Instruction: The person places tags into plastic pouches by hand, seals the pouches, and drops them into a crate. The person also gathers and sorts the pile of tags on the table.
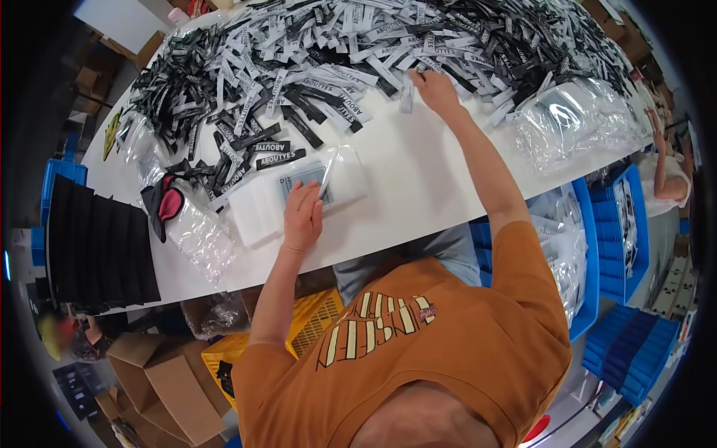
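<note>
"Label strip point(407, 100): where do we log it?"
"Over the worktop point(418, 175), beyond and right of the clear plastic bag point(346, 170); our right hand point(438, 91) is nearer, fingers clamped on its far end, long axis running near to far."
"Left?"
"We have the left hand point(302, 216) laid over the bag, fingers unclamped."

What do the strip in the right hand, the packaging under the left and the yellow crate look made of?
Strip: matte, possibly fabric or coated paper; pale and flat, too small to settle.
Packaging: likely glossy plastic film, given its bright glints.
Yellow crate: probably moulded plastic, matte, from uniform colour and latticed wall.
</note>
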The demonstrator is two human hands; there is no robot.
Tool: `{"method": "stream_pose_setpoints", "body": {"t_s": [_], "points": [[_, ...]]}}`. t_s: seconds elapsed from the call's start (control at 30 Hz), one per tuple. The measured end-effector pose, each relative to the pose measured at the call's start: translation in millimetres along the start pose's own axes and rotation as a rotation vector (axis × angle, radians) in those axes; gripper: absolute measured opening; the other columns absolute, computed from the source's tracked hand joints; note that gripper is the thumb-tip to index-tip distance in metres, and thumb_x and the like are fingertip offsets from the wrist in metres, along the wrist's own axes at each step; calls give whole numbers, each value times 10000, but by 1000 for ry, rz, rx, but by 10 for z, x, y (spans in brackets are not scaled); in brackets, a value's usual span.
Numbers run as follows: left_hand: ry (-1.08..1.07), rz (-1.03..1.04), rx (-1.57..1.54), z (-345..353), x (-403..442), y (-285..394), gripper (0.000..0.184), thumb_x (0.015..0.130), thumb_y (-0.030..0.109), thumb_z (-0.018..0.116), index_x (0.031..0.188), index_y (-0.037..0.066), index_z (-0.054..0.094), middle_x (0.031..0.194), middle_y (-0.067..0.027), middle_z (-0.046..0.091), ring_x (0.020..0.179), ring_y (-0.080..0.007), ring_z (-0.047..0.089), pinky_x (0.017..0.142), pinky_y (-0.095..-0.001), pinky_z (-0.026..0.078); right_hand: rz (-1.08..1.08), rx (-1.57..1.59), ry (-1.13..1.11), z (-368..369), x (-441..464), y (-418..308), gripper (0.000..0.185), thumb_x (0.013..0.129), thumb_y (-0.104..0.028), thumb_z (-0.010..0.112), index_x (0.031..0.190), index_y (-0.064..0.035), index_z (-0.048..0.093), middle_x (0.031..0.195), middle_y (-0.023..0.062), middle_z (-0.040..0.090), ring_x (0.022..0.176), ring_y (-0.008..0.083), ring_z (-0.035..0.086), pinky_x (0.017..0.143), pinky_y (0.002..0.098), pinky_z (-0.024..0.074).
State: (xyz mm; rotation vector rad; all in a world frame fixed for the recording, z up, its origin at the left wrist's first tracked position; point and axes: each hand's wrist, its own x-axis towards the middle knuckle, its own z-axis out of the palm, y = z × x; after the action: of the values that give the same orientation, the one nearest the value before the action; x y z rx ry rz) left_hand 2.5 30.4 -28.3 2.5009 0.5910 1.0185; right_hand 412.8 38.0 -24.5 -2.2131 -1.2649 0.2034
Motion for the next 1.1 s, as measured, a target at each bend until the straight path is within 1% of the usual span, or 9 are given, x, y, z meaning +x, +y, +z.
{"method": "stream_pose_setpoints", "body": {"t_s": [0.07,0.2,0.23,0.33,0.53,0.63,0.83,0.93,1.1], "points": [[7,0,9,8,-19,0,228,822,3,545,1043,2,606,1018,-141,607,1032,-318,574,1003,-484,397,-78,-153,59,53,-110,-255,450,804,-403,630,1047,-25,634,981,193,630,930,332,612,776,431,492],[19,-6,4,0,-13,4,230,819,2,549,1042,2,605,1015,-138,606,1034,-318,573,1005,-483,395,-176,-344,-134,331,-120,-422,320,764,-265,632,991,-44,590,972,167,606,938,321,607,796,435,500],[17,-8,3,0,-15,7,230,819,1,549,1042,2,605,1015,-138,606,1034,-318,573,1005,-483,395,-178,-350,-194,277,-175,-522,226,752,-197,616,911,-43,574,977,158,607,927,318,607,784,422,502],[13,-10,4,-11,-20,12,232,816,0,552,1042,2,605,1018,-137,605,1035,-318,573,1004,-483,395,5,-103,-374,-85,-361,-727,210,768,-195,608,911,-46,569,942,151,618,896,313,613,754,417,496],[17,7,5,8,-28,-6,238,809,-1,561,1043,0,605,1019,-136,606,1035,-317,573,997,-487,398,-98,-19,17,128,-544,-378,208,778,-182,586,921,-32,585,892,156,631,844,308,617,758,406,489],[15,9,12,7,-23,-7,242,804,0,569,1043,-1,605,1020,-137,606,1035,-317,573,995,-489,398,-72,273,11,110,-360,-183,263,770,-233,635,928,-27,595,923,145,634,872,292,602,771,385,466],[16,13,24,7,-13,-9,246,802,3,574,1046,2,605,1030,-134,602,1043,-314,568,997,-485,397,-360,-111,-82,-58,-611,-237,204,769,-165,625,933,-44,619,935,137,631,906,301,599,788,406,479],[5,11,26,17,-18,-5,248,802,6,576,1048,7,606,1033,-132,601,1045,-313,566,997,-484,397,-281,-254,-305,-120,-704,-483,165,773,-149,620,898,-41,614,933,142,622,917,317,594,795,427,482],[16,14,33,14,-26,-8,251,803,13,581,1053,11,607,1037,-130,600,1045,-310,566,1000,-486,395,-322,-222,-201,12,-805,-519,253,799,-176,621,1008,-60,540,913,158,618,906,332,594,771,439,476]]}}
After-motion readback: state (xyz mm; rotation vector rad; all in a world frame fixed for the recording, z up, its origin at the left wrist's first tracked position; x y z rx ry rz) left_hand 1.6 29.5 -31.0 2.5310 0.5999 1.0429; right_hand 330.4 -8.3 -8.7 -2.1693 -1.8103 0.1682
